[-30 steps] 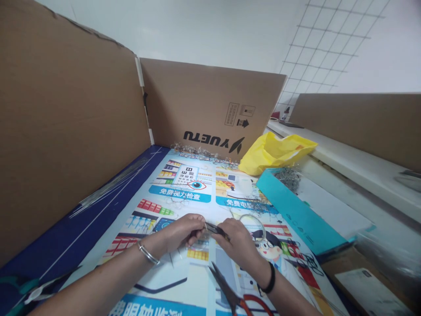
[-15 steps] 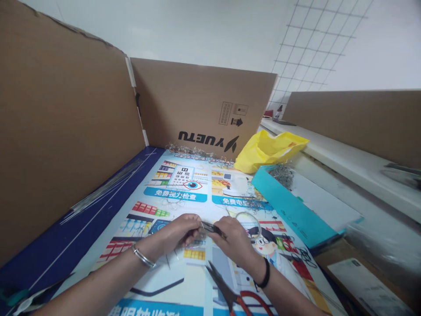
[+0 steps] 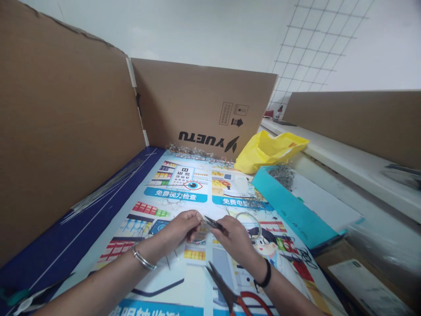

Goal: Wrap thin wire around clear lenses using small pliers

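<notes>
One fine wire piece (image 3: 204, 224), partly blurred, is pinched in your left hand (image 3: 188, 226) above the printed sheet (image 3: 194, 285). Your right hand (image 3: 235, 237) is clamped on pliers (image 3: 213, 223), tips just beside it. Step in hand: apparently wire shaping; next move calls for steady tip alignment.

Dark pliers (image 3: 214, 223), red-handled scissors (image 3: 230, 297), turquoise box (image 3: 283, 206) (white inside), yellow bag (image 3: 263, 156)

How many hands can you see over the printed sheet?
2. The left hand is near the middle, pinching a small item too blurred to name; the right hand is beside it, holding pliers. No other hands show.
</notes>
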Available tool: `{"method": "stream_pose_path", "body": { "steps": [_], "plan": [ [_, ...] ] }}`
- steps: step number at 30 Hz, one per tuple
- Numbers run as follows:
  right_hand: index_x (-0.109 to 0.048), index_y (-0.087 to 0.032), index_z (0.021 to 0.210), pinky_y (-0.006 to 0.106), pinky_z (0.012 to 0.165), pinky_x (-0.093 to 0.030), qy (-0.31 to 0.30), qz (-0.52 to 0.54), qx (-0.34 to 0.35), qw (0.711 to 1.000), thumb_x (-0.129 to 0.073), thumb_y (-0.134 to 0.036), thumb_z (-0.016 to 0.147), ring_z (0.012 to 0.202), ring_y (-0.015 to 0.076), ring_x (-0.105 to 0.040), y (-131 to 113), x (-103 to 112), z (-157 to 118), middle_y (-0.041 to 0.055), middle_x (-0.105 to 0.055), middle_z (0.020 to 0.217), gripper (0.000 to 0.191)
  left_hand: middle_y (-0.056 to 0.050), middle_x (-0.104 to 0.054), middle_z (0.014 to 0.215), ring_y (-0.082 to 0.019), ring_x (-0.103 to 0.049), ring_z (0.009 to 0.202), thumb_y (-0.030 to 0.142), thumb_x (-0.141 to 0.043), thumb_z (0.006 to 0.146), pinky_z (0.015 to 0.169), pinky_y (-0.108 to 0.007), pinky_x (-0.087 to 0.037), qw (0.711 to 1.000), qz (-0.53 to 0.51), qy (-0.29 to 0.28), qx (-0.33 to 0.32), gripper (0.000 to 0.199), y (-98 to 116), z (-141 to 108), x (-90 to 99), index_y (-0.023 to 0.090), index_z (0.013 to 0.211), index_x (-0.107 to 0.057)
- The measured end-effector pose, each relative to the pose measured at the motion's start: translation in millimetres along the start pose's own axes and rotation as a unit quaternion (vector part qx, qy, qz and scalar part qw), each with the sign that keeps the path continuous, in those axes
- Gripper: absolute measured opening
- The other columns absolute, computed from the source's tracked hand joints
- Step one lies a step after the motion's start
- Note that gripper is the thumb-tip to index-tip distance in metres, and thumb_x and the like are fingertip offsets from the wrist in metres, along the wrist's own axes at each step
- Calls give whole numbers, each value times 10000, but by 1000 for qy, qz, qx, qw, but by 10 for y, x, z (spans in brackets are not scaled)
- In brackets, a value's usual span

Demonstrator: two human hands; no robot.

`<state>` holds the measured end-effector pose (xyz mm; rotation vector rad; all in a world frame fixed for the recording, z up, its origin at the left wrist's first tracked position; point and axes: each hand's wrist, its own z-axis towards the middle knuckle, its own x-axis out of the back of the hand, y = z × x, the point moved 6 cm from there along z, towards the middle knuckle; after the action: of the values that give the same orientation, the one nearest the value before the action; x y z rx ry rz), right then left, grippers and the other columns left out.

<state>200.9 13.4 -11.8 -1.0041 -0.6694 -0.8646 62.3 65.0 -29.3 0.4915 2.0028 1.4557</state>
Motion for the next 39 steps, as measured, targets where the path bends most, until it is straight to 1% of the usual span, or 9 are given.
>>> {"method": "stream_pose_path", "body": {
  "steps": [7,13,17,22,26,30,35,39],
  "plan": [
    [-552,-193,709,246,622,-352,13,-5,-11,1000,-542,-358,832,676,152,-501,62,10,13,11,-550,679,206,57,-482,574,-32,-406,373,438,-554,757,374,-165,-246,999,21,40,-7,288,41,2,42,167,708,-469],
    [-591,-183,784,294,716,-352,49,-78,57,994,-547,-346,835,772,188,-513,-29,61,-22,46,-576,752,176,63,-469,538,-45,-412,374,431,-546,750,378,-167,-277,998,36,58,-13,271,53,7,66,171,710,-478],
    [-591,-174,773,304,713,-344,59,-113,66,990,-540,-346,842,761,190,-505,-62,100,-24,48,-568,739,193,65,-456,523,-51,-399,370,401,-518,754,371,-174,-284,993,58,93,-41,239,83,16,110,175,688,-477],
    [-591,-170,790,308,721,-345,59,-116,71,989,-519,-352,857,763,189,-501,-87,121,-20,52,-568,744,206,80,-424,481,-59,-365,356,352,-474,763,361,-180,-281,983,98,144,-64,186,123,17,170,190,675,-457],
    [-595,-176,795,311,725,-345,61,-115,76,989,-506,-367,863,770,192,-501,-113,124,-32,57,-567,746,221,81,-421,497,-65,-372,358,333,-468,754,355,-183,-294,977,117,164,-72,164,145,14,202,197,666,-448],
    [-593,-175,805,310,722,-339,61,-116,75,989,-503,-363,867,777,194,-502,-122,125,-31,59,-569,754,217,82,-408,443,-76,-366,357,295,-440,757,362,-184,-281,967,155,186,-74,137,164,-1,238,201,658,-447],
    [-591,-177,758,302,705,-331,40,-144,74,986,-517,-366,859,750,190,-509,-132,91,-23,51,-574,726,227,86,-398,413,-80,-358,348,310,-436,763,366,-187,-288,966,166,185,-70,156,155,1,229,207,646,-437],
    [-590,-178,746,285,670,-329,42,-153,73,985,-510,-362,867,694,173,-521,-122,86,-26,39,-586,695,235,81,-425,476,-71,-369,355,327,-450,758,361,-185,-292,971,153,173,-67,161,146,11,203,203,656,-443]
  ]
}}
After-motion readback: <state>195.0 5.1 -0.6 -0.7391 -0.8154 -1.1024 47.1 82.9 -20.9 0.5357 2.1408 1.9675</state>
